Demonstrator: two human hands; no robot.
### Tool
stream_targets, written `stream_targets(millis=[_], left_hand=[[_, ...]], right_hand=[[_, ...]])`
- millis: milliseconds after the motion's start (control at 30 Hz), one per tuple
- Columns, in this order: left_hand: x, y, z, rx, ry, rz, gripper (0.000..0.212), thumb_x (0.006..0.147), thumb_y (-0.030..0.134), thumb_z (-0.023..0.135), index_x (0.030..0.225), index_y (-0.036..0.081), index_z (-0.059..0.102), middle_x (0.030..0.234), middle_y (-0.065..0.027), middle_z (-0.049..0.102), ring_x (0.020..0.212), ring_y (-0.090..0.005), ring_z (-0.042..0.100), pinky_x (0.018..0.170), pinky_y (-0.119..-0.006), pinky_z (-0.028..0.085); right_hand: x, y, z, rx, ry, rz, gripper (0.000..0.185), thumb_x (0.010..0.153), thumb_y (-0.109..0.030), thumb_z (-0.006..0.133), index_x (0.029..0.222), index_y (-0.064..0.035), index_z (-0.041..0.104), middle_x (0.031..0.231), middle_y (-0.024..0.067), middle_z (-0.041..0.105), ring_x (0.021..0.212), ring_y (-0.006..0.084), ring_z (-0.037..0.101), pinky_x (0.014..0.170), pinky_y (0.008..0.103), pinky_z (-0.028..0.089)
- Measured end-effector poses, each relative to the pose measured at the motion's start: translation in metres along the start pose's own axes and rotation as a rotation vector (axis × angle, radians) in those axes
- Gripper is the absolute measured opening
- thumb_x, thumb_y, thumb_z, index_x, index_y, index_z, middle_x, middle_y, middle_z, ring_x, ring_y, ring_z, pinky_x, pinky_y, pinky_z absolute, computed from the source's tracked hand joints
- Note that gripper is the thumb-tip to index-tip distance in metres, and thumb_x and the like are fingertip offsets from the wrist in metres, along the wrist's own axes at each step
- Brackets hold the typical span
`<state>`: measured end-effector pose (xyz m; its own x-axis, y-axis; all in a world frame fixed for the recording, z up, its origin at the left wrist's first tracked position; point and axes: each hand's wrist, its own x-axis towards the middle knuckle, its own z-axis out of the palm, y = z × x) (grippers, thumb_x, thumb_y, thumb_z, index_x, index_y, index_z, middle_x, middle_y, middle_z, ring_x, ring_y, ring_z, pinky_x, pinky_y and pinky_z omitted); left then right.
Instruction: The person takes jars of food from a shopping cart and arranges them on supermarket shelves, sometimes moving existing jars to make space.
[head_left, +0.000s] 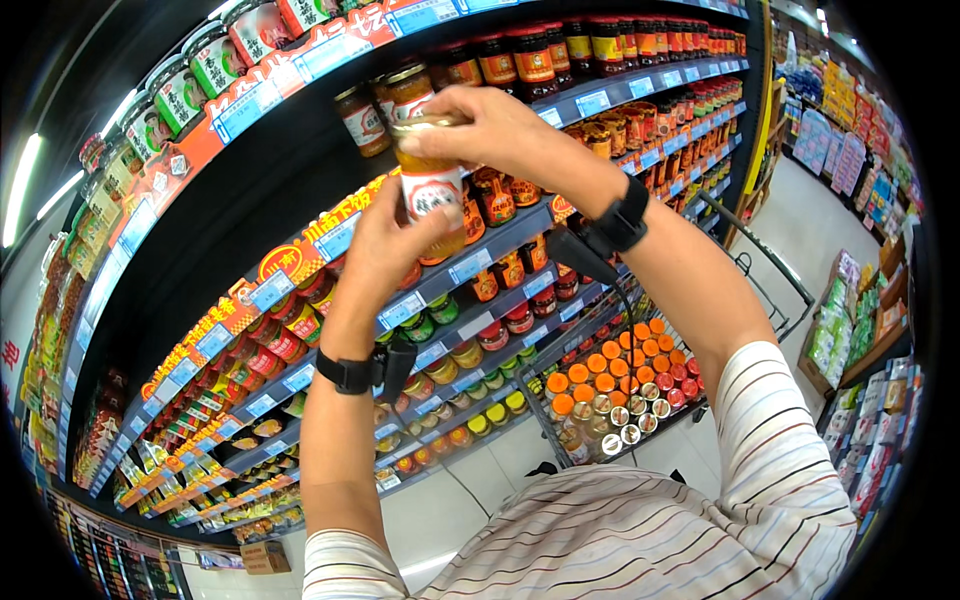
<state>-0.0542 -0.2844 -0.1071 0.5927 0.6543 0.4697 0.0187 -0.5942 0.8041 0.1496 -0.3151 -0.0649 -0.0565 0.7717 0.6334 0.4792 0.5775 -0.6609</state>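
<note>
Both my hands are on one glass jar (433, 187) with a gold lid and a white and red label, raised in front of the shelves. My left hand (390, 240) grips its lower part, the thumb across the label. From above and the right, my right hand (469, 127) holds it by the lid and neck. Just behind stand similar gold-lidded jars, one at the shelf's edge (362, 120) and another (409, 86) partly hidden by my right hand. Dark straps circle both wrists.
Shelf tiers with price strips (472, 266) hold rows of sauce jars (529, 60). At the lower right a wire shopping cart (555, 431) carries many orange-lidded jars (577, 373) and lighter-lidded ones (619, 416). Boxes of packaged goods (832, 337) line the aisle's right side.
</note>
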Motion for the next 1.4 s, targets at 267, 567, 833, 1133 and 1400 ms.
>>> stream_targets(millis=[267,567,833,1133,1400], left_hand=[[0.054,-0.016,-0.052,0.375,0.29,0.167,0.052,0.084,0.036,0.077,0.113,-0.005,0.061,0.097,-0.0149,0.07,0.085,-0.0196,0.068,0.077,-0.033,0.053],[0.098,-0.046,-0.07,0.528,0.354,0.174,0.055,0.083,0.038,0.078,0.109,-0.007,0.062,0.102,-0.0224,0.071,0.093,-0.0291,0.071,0.079,-0.039,0.053],[0.125,-0.071,-0.077,0.436,0.326,0.072,0.055,0.081,0.038,0.079,0.108,-0.008,0.064,0.101,-0.0257,0.072,0.091,-0.0322,0.071,0.082,-0.04,0.053],[0.139,-0.087,-0.086,0.482,0.275,-0.081,0.058,0.084,0.034,0.078,0.122,-0.006,0.059,0.11,-0.0151,0.07,0.098,-0.0217,0.066,0.089,-0.035,0.05],[0.144,-0.096,-0.09,0.566,0.299,-0.036,0.059,0.083,0.042,0.077,0.112,-0.007,0.063,0.106,-0.0269,0.071,0.099,-0.0361,0.07,0.088,-0.041,0.051]], right_hand=[[0.037,0.013,0.012,0.079,0.053,-0.071,0.073,0.088,-0.044,0.075,0.128,0.0138,0.055,0.113,0.0252,0.067,0.103,0.0278,0.068,0.082,0.0351,0.057],[0.03,0.041,0.018,-0.017,0.086,0.0,0.045,0.09,-0.03,0.069,0.116,0.0067,0.064,0.104,0.0198,0.072,0.094,0.0274,0.07,0.085,0.0372,0.055],[0.018,0.065,0.02,-0.042,0.024,0.013,0.042,0.097,-0.027,0.064,0.125,0.0046,0.061,0.109,0.0154,0.069,0.102,0.021,0.067,0.09,0.0334,0.053],[-0.007,0.074,0.019,-0.066,0.007,0.122,0.042,0.099,-0.026,0.062,0.126,0.0054,0.058,0.107,0.0137,0.068,0.101,0.0179,0.065,0.088,0.0321,0.052],[-0.016,0.088,0.035,0.076,-0.046,0.174,0.041,0.098,-0.024,0.063,0.125,0.0065,0.059,0.101,0.0084,0.068,0.096,0.0135,0.064,0.085,0.03,0.052]])
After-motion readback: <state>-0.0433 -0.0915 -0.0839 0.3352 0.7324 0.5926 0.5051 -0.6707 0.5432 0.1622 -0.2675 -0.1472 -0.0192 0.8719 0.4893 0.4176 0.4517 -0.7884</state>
